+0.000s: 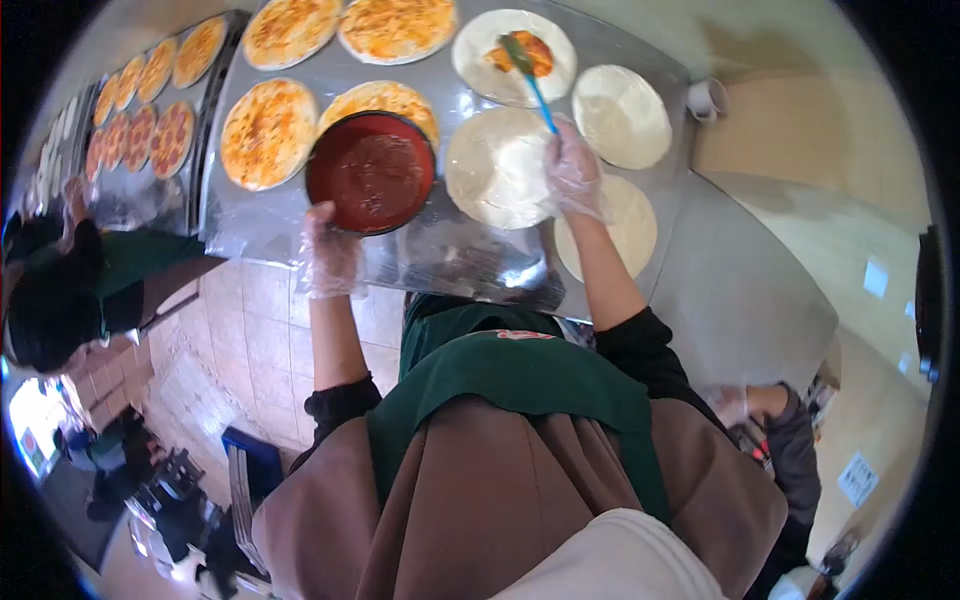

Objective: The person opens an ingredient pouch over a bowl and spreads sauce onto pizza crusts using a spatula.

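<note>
My left hand (332, 250), in a clear plastic glove, grips the near edge of a round bowl (372, 175) with a dark rim and red sauce inside. Closed round a blue-handled spatula (538, 95) is my right hand (575, 172), also gloved. The spatula's dark head rests in a patch of orange-red sauce (540, 58) on a round of dough (478, 72) at the back. Below my right hand lie another plain dough round (490, 170) and a further one (625, 235). The bowl partly covers a sauced round (385, 105).
Several sauced rounds (268, 135) lie on the left of the metal table (440, 262). A plain round (622, 118) and a white mug (707, 100) are on the right. Another tray of topped rounds (172, 140) stands far left, beside a person. Another person's gloved hand (728, 403) shows at lower right.
</note>
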Demonstrator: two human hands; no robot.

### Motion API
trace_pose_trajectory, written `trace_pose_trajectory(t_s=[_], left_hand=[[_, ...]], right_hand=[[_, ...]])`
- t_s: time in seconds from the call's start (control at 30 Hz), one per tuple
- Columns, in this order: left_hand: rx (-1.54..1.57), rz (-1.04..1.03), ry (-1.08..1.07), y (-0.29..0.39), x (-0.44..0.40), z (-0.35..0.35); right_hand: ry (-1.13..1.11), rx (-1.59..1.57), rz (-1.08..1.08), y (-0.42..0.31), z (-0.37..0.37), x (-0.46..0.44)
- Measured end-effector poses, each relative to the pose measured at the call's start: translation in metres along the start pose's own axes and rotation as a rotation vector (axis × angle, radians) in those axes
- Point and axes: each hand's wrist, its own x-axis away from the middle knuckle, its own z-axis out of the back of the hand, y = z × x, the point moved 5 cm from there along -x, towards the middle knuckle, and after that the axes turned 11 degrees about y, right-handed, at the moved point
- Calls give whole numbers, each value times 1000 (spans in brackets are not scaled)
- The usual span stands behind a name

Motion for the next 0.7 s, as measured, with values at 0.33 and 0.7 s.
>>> trace_pose_trajectory(t_s=[0.33, 0.7], left_hand=[[-29, -18, -49, 4, 13, 2], [-137, 53, 19, 4, 18, 20]], right_hand=[[-63, 130, 55, 43, -28, -35], [-231, 294, -38, 26, -45, -50]])
